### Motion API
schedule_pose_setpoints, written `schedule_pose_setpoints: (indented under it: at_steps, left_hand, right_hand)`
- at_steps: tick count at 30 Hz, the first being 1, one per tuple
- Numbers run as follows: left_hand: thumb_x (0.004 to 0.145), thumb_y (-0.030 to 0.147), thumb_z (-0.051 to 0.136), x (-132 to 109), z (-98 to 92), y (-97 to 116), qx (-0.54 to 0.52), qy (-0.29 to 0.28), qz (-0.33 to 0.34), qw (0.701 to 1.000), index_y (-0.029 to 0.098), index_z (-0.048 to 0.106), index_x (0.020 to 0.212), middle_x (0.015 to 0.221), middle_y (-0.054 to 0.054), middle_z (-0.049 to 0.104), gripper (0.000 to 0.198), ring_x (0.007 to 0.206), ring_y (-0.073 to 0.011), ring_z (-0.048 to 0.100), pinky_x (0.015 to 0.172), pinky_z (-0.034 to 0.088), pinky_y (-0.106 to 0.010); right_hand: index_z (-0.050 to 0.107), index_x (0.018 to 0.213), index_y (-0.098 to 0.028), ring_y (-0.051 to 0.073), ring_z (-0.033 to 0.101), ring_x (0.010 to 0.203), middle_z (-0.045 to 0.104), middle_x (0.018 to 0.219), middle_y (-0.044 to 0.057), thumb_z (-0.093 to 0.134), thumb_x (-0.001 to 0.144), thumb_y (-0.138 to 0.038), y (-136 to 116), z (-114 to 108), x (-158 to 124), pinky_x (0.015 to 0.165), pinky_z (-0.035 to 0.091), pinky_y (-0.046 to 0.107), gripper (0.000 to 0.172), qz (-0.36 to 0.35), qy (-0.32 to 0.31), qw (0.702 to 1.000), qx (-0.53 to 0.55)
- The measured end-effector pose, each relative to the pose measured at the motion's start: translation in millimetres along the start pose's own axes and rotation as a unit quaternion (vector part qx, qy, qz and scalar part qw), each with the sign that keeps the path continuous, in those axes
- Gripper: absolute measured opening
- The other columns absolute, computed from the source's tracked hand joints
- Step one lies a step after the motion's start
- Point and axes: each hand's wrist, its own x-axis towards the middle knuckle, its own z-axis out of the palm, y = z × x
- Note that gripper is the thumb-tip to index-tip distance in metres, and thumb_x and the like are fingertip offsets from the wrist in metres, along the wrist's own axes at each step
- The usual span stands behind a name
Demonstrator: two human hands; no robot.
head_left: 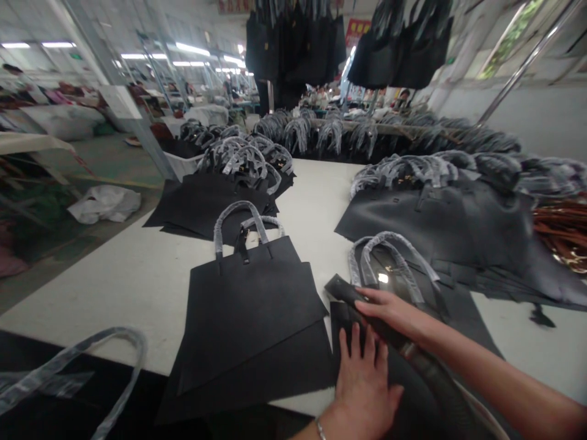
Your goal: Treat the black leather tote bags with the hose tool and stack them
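Note:
My left hand (364,382) lies with its fingers spread on a black bag panel at the lower right. Just above it, my right hand (389,308) is closed around a folded black strip (342,288). Behind my hands, a black bag piece with plastic-wrapped handles (401,253) rests on the table. To the left of my hands, another black bag panel (257,305) lies flat, overlapping a second one, its wrapped handles pointing away from me.
The white table (316,201) carries piles of black panels (202,205) at the back left and more (435,214) at the right. Brown straps (562,229) lie at the far right. Black bags (296,52) hang overhead. A wrapped handle (114,336) shows at the lower left.

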Motion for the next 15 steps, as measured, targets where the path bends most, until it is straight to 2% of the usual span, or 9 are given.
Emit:
schedule_pose_setpoints:
  at_steps: [2,4,8,11,13,15]
  left_hand:
    - [0.093,0.062,0.036,5.4,-0.3,-3.2,0.008,0.001,-0.010,1.000,0.016,0.041,0.144,0.153,-0.014,0.031,0.069,0.142,-0.0396,0.019,0.111,0.022,-0.066]
    - [0.093,0.062,0.036,12.6,-1.0,-7.2,0.015,0.000,-0.016,1.000,0.019,0.042,0.143,0.155,-0.011,0.029,0.066,0.143,-0.0381,0.018,0.112,0.020,-0.065]
    - [0.093,0.058,0.040,29.0,-2.1,-18.4,0.043,-0.015,-0.029,0.999,0.023,0.045,0.142,0.154,-0.008,0.031,0.061,0.142,-0.0365,0.023,0.114,0.019,-0.061]
    - [0.095,0.052,0.040,43.4,-2.1,-28.8,0.088,-0.019,-0.037,0.995,0.025,0.048,0.140,0.154,-0.006,0.032,0.054,0.141,-0.0367,0.024,0.114,0.021,-0.058]
    - [0.096,0.046,0.040,53.8,-3.2,-31.6,0.119,-0.016,-0.046,0.992,0.023,0.048,0.140,0.154,-0.007,0.032,0.050,0.140,-0.0379,0.027,0.112,0.023,-0.058]
    - [0.097,0.034,0.038,62.8,-5.4,-25.6,0.154,-0.018,-0.065,0.986,0.017,0.048,0.140,0.153,-0.012,0.032,0.047,0.139,-0.0396,0.028,0.111,0.022,-0.060]
  right_hand:
    - [0.043,0.142,-0.016,0.013,0.058,0.047,0.063,0.065,-0.003,0.071,0.081,-0.043,-5.7,-9.9,-5.5,0.042,0.046,0.021,0.072,-0.021,0.037,0.999,0.007]
    - [0.040,0.144,-0.019,0.014,0.059,0.049,0.064,0.069,-0.002,0.070,0.081,-0.043,-9.4,-28.3,-23.9,0.042,0.047,0.023,0.073,-0.035,0.078,0.996,0.006]
    - [0.042,0.142,-0.021,0.015,0.061,0.052,0.067,0.075,0.001,0.073,0.079,-0.045,-3.2,-72.1,-90.6,0.045,0.049,0.024,0.074,-0.046,0.160,0.986,0.010]
    - [0.052,0.133,-0.022,0.016,0.061,0.054,0.065,0.076,0.001,0.072,0.078,-0.048,18.8,-93.9,-146.2,0.046,0.050,0.025,0.064,-0.053,0.224,0.973,0.034]
    - [0.056,0.125,-0.021,0.015,0.060,0.053,0.064,0.077,0.002,0.072,0.078,-0.049,43.0,-100.5,-178.5,0.046,0.050,0.025,0.057,-0.042,0.271,0.960,0.056]
    - [0.056,0.124,-0.022,0.015,0.060,0.052,0.064,0.075,0.001,0.072,0.078,-0.050,74.0,-101.2,-206.0,0.044,0.050,0.024,0.057,-0.013,0.306,0.948,0.089]
